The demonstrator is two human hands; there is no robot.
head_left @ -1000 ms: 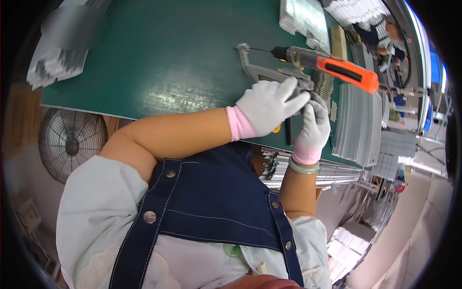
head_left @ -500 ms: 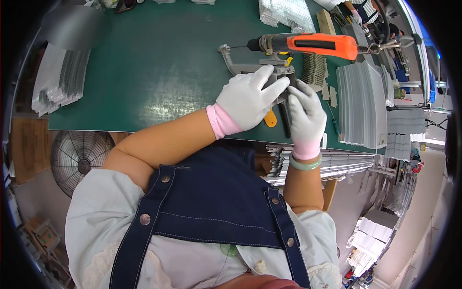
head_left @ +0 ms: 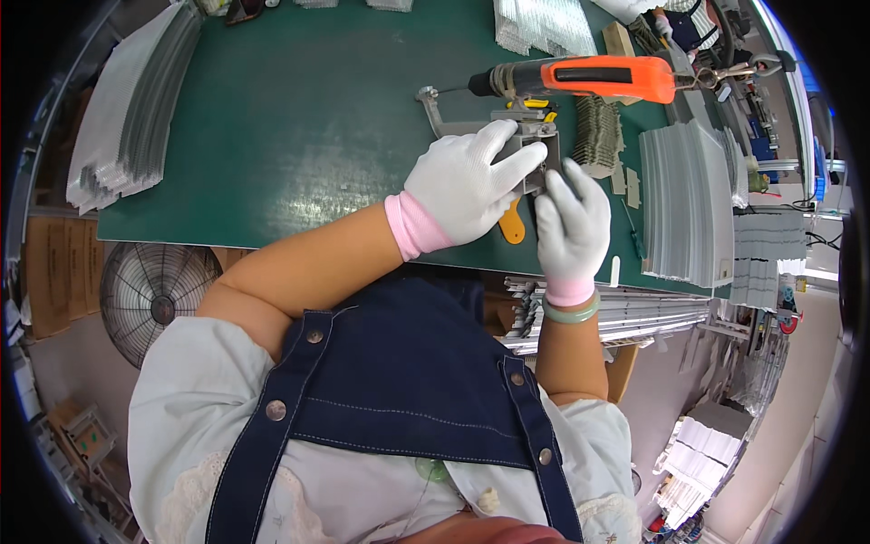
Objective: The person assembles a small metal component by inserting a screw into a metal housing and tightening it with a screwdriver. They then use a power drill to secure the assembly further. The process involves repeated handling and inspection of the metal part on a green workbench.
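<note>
My left hand, in a white glove with a pink cuff, is closed over a grey metal fixture, thumb and forefinger reaching across its top. What may lie under those fingers is hidden. Just right of the fixture is my gloved right hand, its fingers stretched upward and somewhat apart, the tips a little blurred. A short dark piece shows between the hands. Beyond them, an orange and black power driver lies sideways, its thin bit pointing left to the end of the fixture's curved arm.
A yellow-orange handle lies by the green table's near edge. Grey ribbed pieces and stacked pale strips stand to the right. More strips are stacked at left. A fan is below the table edge. Another person's hand shows far right.
My right hand has drawn slightly back from the fixture, and its fingers have straightened. The long dark strip that reached the table edge no longer shows there. The view has shifted slightly.
</note>
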